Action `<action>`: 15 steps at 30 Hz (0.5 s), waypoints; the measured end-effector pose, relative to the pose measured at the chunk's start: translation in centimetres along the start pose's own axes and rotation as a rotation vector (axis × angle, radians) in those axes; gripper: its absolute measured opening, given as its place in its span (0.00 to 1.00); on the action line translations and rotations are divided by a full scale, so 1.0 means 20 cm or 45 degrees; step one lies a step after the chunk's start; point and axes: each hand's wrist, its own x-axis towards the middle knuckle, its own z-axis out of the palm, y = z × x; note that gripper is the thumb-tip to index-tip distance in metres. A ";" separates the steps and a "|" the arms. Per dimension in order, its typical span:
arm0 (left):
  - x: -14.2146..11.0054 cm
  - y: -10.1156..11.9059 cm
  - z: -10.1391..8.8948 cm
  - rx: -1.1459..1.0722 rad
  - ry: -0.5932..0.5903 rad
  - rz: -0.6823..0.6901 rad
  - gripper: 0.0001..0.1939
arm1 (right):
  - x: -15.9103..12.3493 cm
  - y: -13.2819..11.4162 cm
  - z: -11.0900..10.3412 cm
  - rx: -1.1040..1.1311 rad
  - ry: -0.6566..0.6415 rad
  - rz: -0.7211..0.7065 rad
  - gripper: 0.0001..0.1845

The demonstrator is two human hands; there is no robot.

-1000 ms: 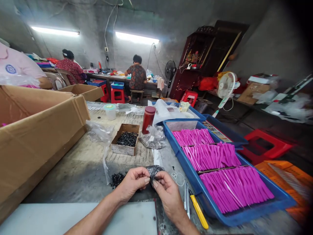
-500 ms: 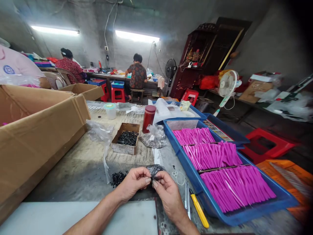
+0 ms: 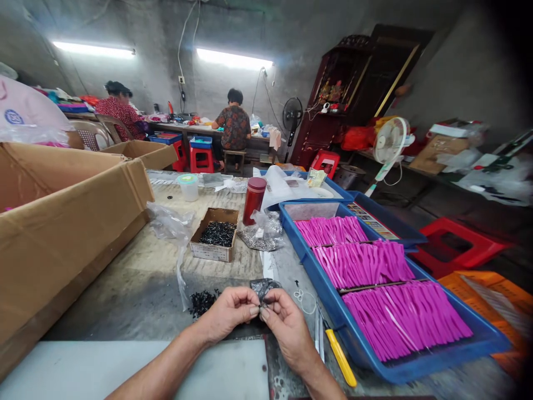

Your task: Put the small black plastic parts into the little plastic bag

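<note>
Hands (image 3: 229,311) (image 3: 285,322) closer together, pinching dark piece (image 3: 260,305)

This is a workshop with bare grey walls (image 3: 158,78). Two people sit at a long workbench (image 3: 191,131) under tube lights (image 3: 234,59), and the nearer tabletop (image 3: 141,278) carries a blue tray (image 3: 377,364) of matching magenta pieces (image 3: 406,316).

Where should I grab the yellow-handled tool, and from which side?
Probably mid-handle on the thick yellow handle, from above, grip closing across its length: it lies slanting beside the blue tray, and its shaft looks much thinner.
</note>
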 end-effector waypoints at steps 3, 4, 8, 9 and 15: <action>0.00 0.00 0.00 0.009 -0.004 0.002 0.11 | 0.00 -0.01 0.00 -0.002 0.003 0.002 0.08; 0.00 0.00 -0.01 0.013 -0.006 0.002 0.11 | 0.00 -0.01 0.00 -0.008 0.006 0.004 0.08; 0.00 -0.01 -0.01 0.033 -0.003 0.003 0.10 | 0.01 -0.01 0.00 -0.015 0.008 0.009 0.09; 0.00 -0.01 -0.01 0.032 0.001 0.004 0.10 | 0.01 -0.01 0.00 -0.009 0.008 0.009 0.09; 0.00 0.00 -0.01 0.023 0.008 -0.010 0.12 | 0.01 0.01 -0.02 0.015 -0.007 0.023 0.10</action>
